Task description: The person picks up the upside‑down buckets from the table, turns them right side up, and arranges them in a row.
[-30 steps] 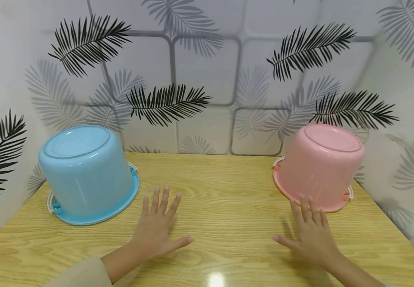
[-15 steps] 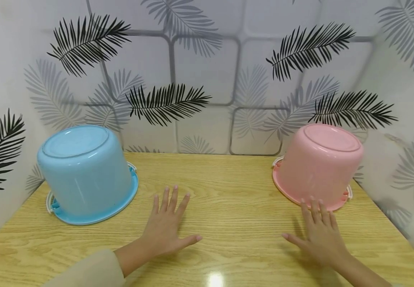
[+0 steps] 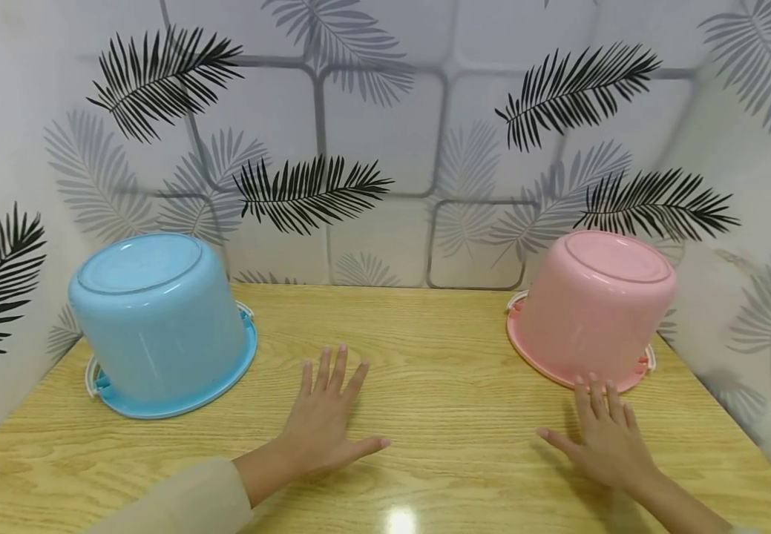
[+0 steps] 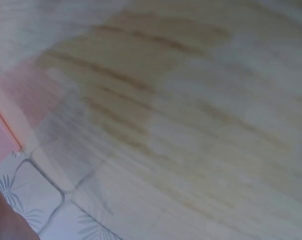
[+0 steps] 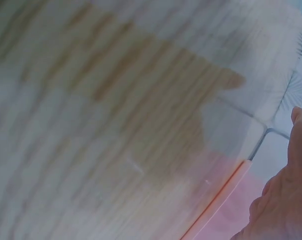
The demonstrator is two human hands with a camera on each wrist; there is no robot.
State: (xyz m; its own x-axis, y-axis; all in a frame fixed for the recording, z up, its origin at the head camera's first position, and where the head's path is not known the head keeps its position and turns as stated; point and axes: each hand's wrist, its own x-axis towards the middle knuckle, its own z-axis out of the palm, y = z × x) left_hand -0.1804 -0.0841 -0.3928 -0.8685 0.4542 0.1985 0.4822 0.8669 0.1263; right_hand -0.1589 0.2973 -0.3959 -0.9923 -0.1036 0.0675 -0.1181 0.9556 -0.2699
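Note:
My left hand is over the wood-grain table, fingers straight and spread, thumb out to the right, holding nothing. To its left, an upside-down blue bucket stands with its rim on the table. My right hand also has spread fingers and nothing in it. Its fingertips overlap the near rim of an upside-down pink bucket in the head view. In the right wrist view, part of the right hand shows beside the pink bucket's rim. The left wrist view catches only an edge of the left hand.
A wall with a leaf pattern rises behind the table and continues along both sides. Each bucket has a white handle, the blue one's handle lying low beside its rim. A light reflection shines on the table near the front.
Both hands have slid to the right, fingers still spread. The right hand has also drawn slightly nearer the front. The two buckets have stayed in place.

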